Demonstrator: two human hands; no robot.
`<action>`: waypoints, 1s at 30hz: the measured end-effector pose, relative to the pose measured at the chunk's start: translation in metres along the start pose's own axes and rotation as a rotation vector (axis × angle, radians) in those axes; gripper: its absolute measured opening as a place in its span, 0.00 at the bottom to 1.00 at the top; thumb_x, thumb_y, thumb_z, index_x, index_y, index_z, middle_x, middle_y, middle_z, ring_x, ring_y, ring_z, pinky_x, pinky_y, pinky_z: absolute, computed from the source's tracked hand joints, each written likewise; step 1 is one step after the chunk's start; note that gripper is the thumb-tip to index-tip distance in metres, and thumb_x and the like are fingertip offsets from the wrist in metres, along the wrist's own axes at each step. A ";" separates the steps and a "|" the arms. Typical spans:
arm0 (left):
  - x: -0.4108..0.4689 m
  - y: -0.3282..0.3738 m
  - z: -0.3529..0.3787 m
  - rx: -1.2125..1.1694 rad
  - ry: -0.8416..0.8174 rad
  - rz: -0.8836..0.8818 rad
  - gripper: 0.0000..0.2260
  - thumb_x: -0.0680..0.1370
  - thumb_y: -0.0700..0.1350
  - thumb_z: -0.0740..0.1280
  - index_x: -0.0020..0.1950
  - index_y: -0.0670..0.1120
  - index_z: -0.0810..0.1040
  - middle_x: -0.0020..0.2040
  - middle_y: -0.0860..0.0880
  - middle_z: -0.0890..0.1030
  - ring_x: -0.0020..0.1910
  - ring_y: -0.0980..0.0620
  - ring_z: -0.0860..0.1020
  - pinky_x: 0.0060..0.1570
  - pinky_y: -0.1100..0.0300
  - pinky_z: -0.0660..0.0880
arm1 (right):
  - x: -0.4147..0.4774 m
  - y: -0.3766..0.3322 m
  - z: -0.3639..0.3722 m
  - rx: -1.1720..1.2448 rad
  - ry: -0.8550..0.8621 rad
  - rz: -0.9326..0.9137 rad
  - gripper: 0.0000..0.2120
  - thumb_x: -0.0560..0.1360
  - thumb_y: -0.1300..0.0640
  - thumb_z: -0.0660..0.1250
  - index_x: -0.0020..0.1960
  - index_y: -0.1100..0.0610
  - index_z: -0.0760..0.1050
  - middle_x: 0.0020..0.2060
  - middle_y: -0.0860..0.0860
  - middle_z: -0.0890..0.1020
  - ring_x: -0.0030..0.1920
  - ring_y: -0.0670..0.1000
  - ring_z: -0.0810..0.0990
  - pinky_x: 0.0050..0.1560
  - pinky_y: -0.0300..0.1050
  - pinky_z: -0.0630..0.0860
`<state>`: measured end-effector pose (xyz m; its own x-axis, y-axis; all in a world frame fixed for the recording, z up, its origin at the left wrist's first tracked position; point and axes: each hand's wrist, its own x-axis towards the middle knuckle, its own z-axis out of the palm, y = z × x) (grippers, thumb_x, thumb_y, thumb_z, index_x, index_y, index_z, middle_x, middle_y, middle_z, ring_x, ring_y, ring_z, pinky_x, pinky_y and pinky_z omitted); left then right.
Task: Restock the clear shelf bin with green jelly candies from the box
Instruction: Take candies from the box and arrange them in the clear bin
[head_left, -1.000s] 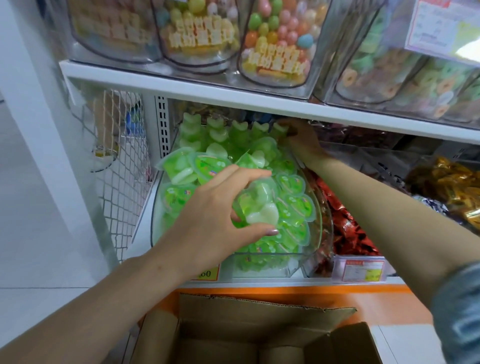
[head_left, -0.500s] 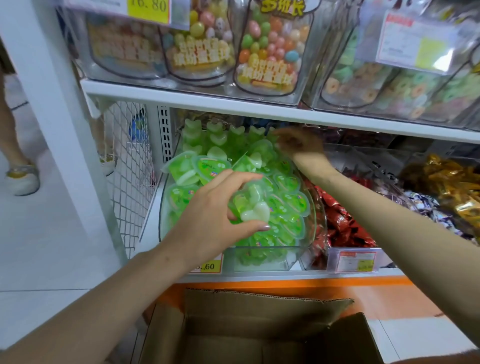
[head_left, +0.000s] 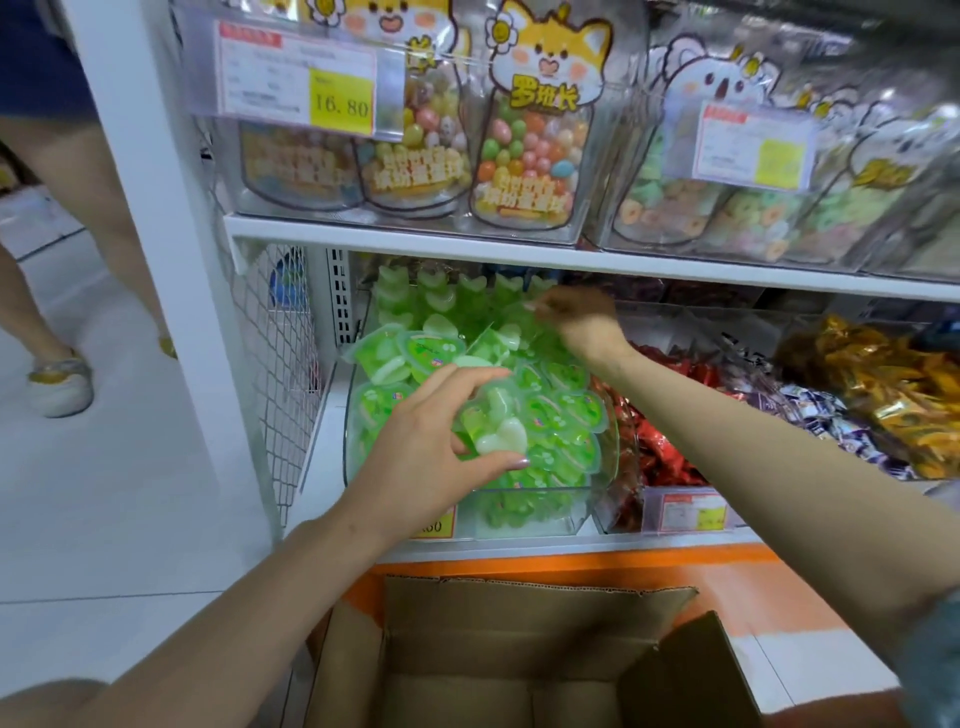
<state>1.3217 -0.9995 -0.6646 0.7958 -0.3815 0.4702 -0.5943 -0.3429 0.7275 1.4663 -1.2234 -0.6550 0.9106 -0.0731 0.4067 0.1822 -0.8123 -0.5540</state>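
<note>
**Spillage from a heaped bin**

Overfill is the main risk. The left hand (head_left: 431, 457) has its grip closed on a small cluster of green jelly candies (head_left: 498, 434), thumb underneath and fingers over the top, held just above the front of the clear shelf bin (head_left: 616, 447). The bin is already heaped above its rim, with cups leaning out at the front left. Anything set down there is likely to slide off and land on the shelf lip, on the floor, or back in the open box (head_left: 519, 649) below. The slick cups could also slip out of so light a pinch.

The right hand (head_left: 576, 318) reaches deep to the back of the heap, close under the upper shelf (head_left: 519, 249). Its fingers are curled, but I cannot tell whether that grip holds a candy. Pushing there could send the front cups forward and over the rim. That forearm also crosses above the neighbouring bin of red-wrapped sweets (head_left: 660, 457), so a dislodged cup may fall in among them.
</note>
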 end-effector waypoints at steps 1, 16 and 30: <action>0.001 -0.001 -0.001 -0.002 0.007 -0.005 0.26 0.65 0.48 0.77 0.61 0.59 0.72 0.48 0.66 0.69 0.36 0.62 0.74 0.38 0.74 0.69 | -0.004 0.000 -0.002 0.018 0.043 -0.003 0.07 0.74 0.55 0.70 0.47 0.58 0.82 0.44 0.55 0.84 0.41 0.47 0.77 0.39 0.36 0.72; 0.005 0.002 0.005 -0.024 0.004 0.007 0.26 0.66 0.48 0.77 0.59 0.61 0.70 0.49 0.67 0.69 0.35 0.62 0.74 0.38 0.73 0.70 | -0.077 0.013 -0.033 -0.004 0.050 -0.186 0.20 0.67 0.45 0.72 0.56 0.52 0.79 0.53 0.50 0.81 0.54 0.52 0.77 0.58 0.46 0.69; 0.008 -0.004 0.009 0.011 -0.013 -0.013 0.26 0.66 0.51 0.76 0.60 0.61 0.70 0.50 0.67 0.69 0.34 0.58 0.74 0.38 0.71 0.72 | -0.062 0.021 -0.030 0.160 -0.172 0.042 0.31 0.67 0.51 0.76 0.67 0.54 0.72 0.63 0.50 0.76 0.64 0.49 0.73 0.67 0.46 0.68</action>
<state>1.3293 -1.0091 -0.6677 0.8020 -0.3881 0.4541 -0.5851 -0.3570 0.7282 1.4026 -1.2529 -0.6704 0.9660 0.0055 0.2587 0.1866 -0.7072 -0.6819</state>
